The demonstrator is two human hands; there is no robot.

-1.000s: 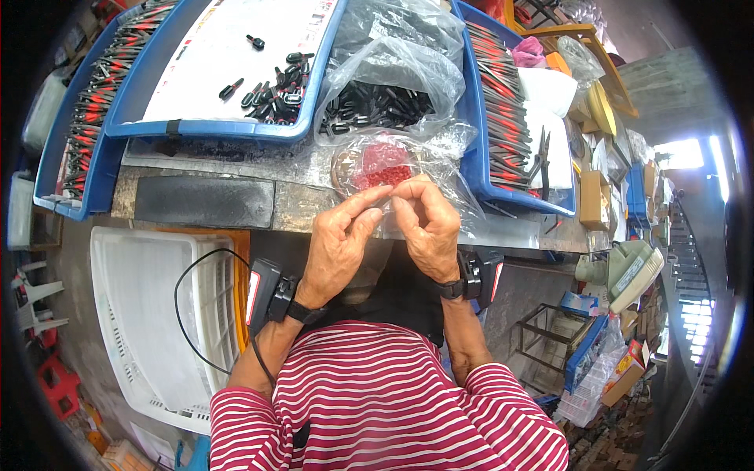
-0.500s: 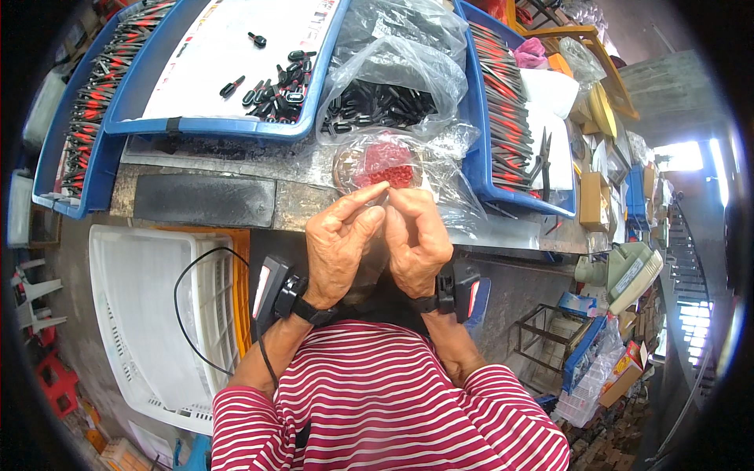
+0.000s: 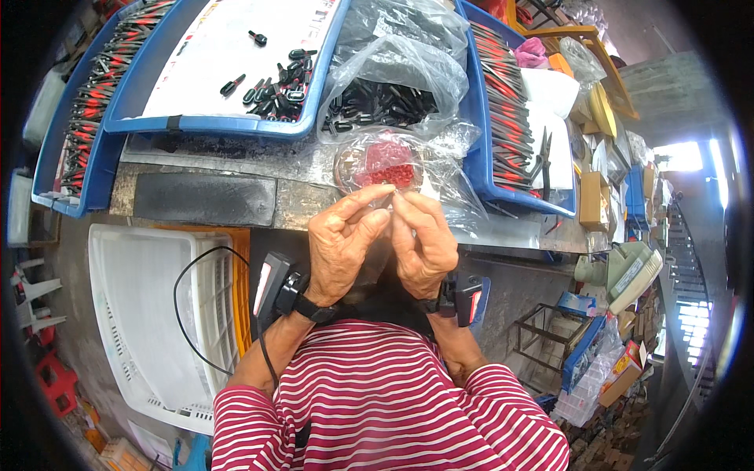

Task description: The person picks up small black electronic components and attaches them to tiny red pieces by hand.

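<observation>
My left hand [image 3: 342, 243] and my right hand [image 3: 424, 242] meet at the bench's front edge, fingertips almost touching. Both are closed in a pinch; what lies between the fingertips is too small to make out. Just beyond them, small red pieces [image 3: 389, 163] lie heaped in a round dish, with clear plastic film around it. Farther back, an open clear plastic bag [image 3: 393, 59] holds many small black parts [image 3: 381, 106]. To the left, a blue tray [image 3: 208, 125] lined with white paper carries a pile of black key-shaped parts [image 3: 283, 93].
Blue bins hold red-and-black slender pieces at the far left [image 3: 98, 98] and right [image 3: 503, 110]. Black-handled pliers [image 3: 542, 165] lie in the right bin. A dark flat block [image 3: 204, 200] sits on the bench's front edge. White plastic crates [image 3: 149, 314] stand below left; a cable [image 3: 182, 314] loops beside my left arm.
Both hands have shifted slightly to the right, still pinching close together. My right wrist has turned a little. The trays and parts on the bench look the same.
</observation>
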